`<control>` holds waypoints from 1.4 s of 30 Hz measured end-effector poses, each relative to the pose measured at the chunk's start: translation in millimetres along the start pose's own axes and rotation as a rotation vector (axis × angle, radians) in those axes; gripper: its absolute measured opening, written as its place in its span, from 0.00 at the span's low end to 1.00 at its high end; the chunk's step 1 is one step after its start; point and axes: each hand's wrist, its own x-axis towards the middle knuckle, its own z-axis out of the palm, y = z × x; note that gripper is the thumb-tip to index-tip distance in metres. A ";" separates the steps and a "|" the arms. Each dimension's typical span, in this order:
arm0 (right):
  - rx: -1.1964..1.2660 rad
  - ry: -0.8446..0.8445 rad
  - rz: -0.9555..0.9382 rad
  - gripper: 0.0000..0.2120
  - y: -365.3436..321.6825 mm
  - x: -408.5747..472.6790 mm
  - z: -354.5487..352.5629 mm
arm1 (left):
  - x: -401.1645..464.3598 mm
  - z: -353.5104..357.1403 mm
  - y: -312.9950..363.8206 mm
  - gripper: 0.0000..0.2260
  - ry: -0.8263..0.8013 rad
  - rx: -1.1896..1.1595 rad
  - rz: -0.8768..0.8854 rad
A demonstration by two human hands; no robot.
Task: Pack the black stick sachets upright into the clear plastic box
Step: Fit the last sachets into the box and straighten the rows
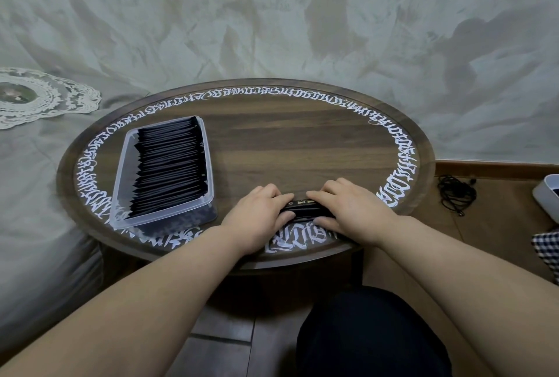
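Note:
A clear plastic box (208,165) stands on the left of the round wooden table (287,140), filled with several black stick sachets (169,162) standing upright in a tight row. Near the table's front edge lies a small bundle of black sachets (302,208), flat and sideways. My left hand (257,216) grips its left end, fingers on top and thumb at the near side. My right hand (348,210) grips the right end the same way. Most of the bundle is hidden under my fingers.
The table carries a ring of white script around its rim. A grey-green bedspread with a lace doily (33,98) lies to the left. On the wooden floor at right are a black cable (456,193), a white container (549,198) and checked cloth (547,251).

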 end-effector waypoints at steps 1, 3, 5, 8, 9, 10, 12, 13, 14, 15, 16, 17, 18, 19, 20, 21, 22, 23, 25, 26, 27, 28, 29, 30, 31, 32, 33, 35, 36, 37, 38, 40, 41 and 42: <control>-0.009 0.002 -0.012 0.25 0.0 1.7 0.0 | 0.5 -0.2 -0.5 0.22 0.001 -0.002 0.005; -0.020 0.004 -0.029 0.22 0.5 4.6 -0.5 | 0.6 -0.8 -1.4 0.21 0.001 -0.005 0.012; -0.021 0.003 -0.038 0.21 0.2 6.7 -0.3 | -0.6 -0.7 -3.2 0.23 -0.006 -0.004 0.017; -0.008 0.002 -0.029 0.20 -0.4 8.6 1.4 | -2.2 -0.3 -5.9 0.31 -0.029 0.021 0.037; 0.000 0.004 -0.021 0.19 -0.1 9.6 1.7 | -1.8 -0.4 -6.1 0.32 -0.023 0.023 0.037; 0.012 0.007 -0.010 0.19 0.4 10.8 1.5 | -1.0 -0.6 -6.2 0.32 -0.009 0.020 0.035; 0.059 0.003 0.019 0.19 1.3 14.3 0.4 | 0.9 0.1 -6.9 0.29 0.040 0.031 0.051; 0.092 -0.003 0.033 0.18 1.7 16.0 0.1 | 1.7 0.8 -7.7 0.28 0.061 0.050 0.068; 0.133 -0.007 0.049 0.18 1.9 17.4 0.0 | 2.5 1.6 -8.8 0.26 0.077 0.067 0.080; 0.178 -0.007 0.065 0.17 1.7 18.2 0.1 | 3.4 2.5 -9.9 0.25 0.087 0.074 0.083; 0.219 -0.001 0.079 0.17 1.5 18.6 0.0 | 4.6 3.3 -10.8 0.23 0.094 0.075 0.079; 0.246 0.012 0.088 0.17 1.6 18.4 -0.2 | 5.9 4.0 -11.4 0.22 0.097 0.076 0.073; 0.253 0.026 0.090 0.17 2.2 17.5 0.0 | 7.4 4.7 -11.9 0.20 0.098 0.079 0.065; 0.235 0.039 0.084 0.18 3.4 16.3 0.7 | 8.8 5.2 -12.7 0.19 0.100 0.073 0.056; 0.195 0.051 0.075 0.18 5.2 15.1 1.7 | 10.3 5.2 -13.8 0.18 0.100 0.052 0.044; 0.148 0.060 0.067 0.19 7.6 14.2 3.0 | 11.5 4.6 -14.8 0.17 0.099 0.018 0.027; 0.109 0.067 0.065 0.19 9.9 13.5 3.8 | 13.0 3.5 -15.5 0.16 0.094 -0.020 0.009; 0.087 0.075 0.068 0.19 11.8 13.6 4.4 | 14.6 1.9 -15.7 0.16 0.084 -0.053 -0.008; 0.103 0.099 0.088 0.21 13.0 15.2 3.9 | 16.7 -1.2 -15.1 0.18 0.055 -0.103 -0.039; 0.129 0.108 0.103 0.24 12.6 16.2 3.0 | 16.8 -2.3 -14.7 0.19 0.053 -0.124 -0.052; 0.155 0.112 0.116 0.28 12.4 17.1 2.4 | 16.4 -2.9 -14.8 0.20 0.062 -0.145 -0.064; 0.176 0.111 0.124 0.31 12.5 17.4 2.4 | 16.0 -2.8 -15.3 0.21 0.074 -0.164 -0.072; 0.190 0.113 0.127 0.32 12.8 17.7 3.3 | 15.7 -2.6 -16.1 0.21 0.083 -0.180 -0.077; 0.201 0.115 0.127 0.33 13.1 17.9 5.0 | 15.5 -1.9 -16.7 0.21 0.087 -0.190 -0.080; 0.211 0.114 0.127 0.33 13.0 18.4 7.4 | 15.6 -1.0 -16.4 0.21 0.090 -0.194 -0.081; 0.220 0.108 0.129 0.32 11.6 18.9 10.0 | 15.9 0.5 -15.4 0.21 0.092 -0.196 -0.080; 0.232 0.096 0.128 0.32 8.9 20.4 13.0 | 16.7 2.1 -13.4 0.21 0.096 -0.201 -0.077; 0.280 0.080 0.109 0.31 2.4 24.0 18.8 | 18.8 5.4 -6.2 0.22 0.101 -0.233 -0.071; 0.321 0.083 0.096 0.30 -0.2 26.0 20.5 | 20.2 7.4 -2.6 0.22 0.106 -0.254 -0.066; 0.370 0.092 0.094 0.29 -1.9 28.0 20.8 | 21.5 8.8 0.1 0.22 0.112 -0.279 -0.066; 0.418 0.102 0.105 0.28 -1.9 28.9 19.6 | 22.6 9.3 1.4 0.22 0.119 -0.308 -0.071; 0.469 0.121 0.140 0.26 3.3 28.4 16.5 | 23.2 8.7 -0.3 0.21 0.140 -0.352 -0.092; 0.459 0.127 0.151 0.25 7.2 27.4 15.6 | 22.9 7.7 -2.4 0.21 0.149 -0.358 -0.109; 0.424 0.128 0.154 0.24 10.7 25.9 15.3 | 22.3 7.0 -4.9 0.20 0.154 -0.348 -0.128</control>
